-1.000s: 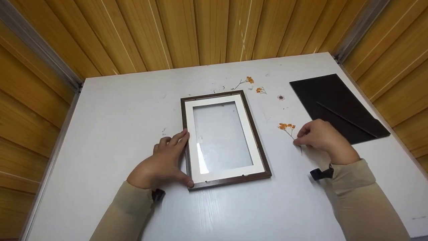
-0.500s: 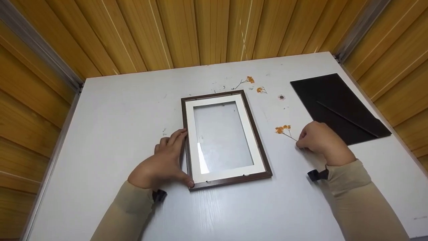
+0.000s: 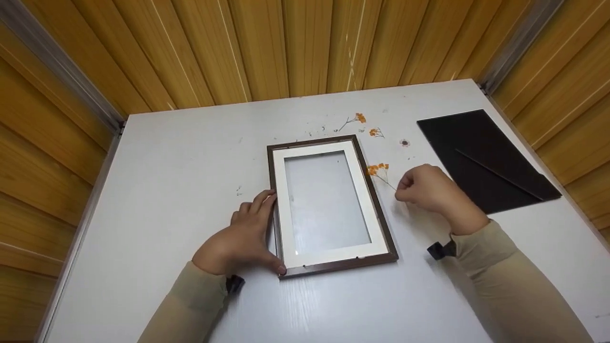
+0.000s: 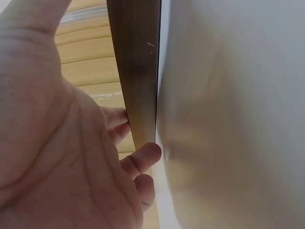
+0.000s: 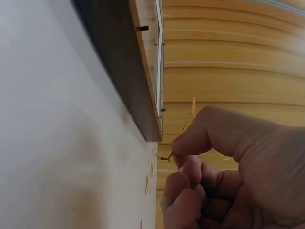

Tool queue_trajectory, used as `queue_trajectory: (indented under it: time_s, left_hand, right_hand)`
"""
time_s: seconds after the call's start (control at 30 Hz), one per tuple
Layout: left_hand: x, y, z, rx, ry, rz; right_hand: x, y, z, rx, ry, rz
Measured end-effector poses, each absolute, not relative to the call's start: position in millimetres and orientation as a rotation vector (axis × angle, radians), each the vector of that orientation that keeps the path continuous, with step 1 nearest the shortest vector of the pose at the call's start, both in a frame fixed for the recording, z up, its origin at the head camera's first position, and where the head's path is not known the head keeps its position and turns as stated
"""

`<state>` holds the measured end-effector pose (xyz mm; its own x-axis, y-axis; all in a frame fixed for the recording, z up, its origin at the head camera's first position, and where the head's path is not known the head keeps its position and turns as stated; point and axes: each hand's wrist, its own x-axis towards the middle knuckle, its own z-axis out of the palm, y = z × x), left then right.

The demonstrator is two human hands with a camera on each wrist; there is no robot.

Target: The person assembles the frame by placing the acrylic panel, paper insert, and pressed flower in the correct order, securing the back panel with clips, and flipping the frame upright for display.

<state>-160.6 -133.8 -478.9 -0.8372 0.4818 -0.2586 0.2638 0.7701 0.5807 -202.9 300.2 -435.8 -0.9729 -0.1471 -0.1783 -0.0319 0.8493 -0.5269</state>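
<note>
The orange flower [image 3: 382,166] had moved leftward, pinched by its stem in the grip of the right hand [image 3: 426,188], its blossoms overlapping the right edge of the picture frame [image 3: 338,266], perhaps above it, while the left hand [image 3: 238,244], its grip unclenched, touched the left side.

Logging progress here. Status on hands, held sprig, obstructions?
Right hand pinching orange sprig by stem. Left hand touching left side of picture frame. Nothing visible between sprig and frame.
</note>
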Motion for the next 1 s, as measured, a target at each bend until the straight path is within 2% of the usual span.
queue_trajectory:
  time_s: [0.47,0.7,1.0]
  left_hand:
    - [-156,-127,-479,0.491,2.574,0.742]
    - [-155,-124,-478,0.501,2.574,0.754]
    - [-155,-124,-480,0.485,2.584,0.762]
  right_hand:
    - [-258,213,-437,-0.146,2.739,-0.835]
    - [-275,199,-447,-0.121,2.72,-0.769]
    - [-275,196,-453,-0.102,2.741,-0.733]
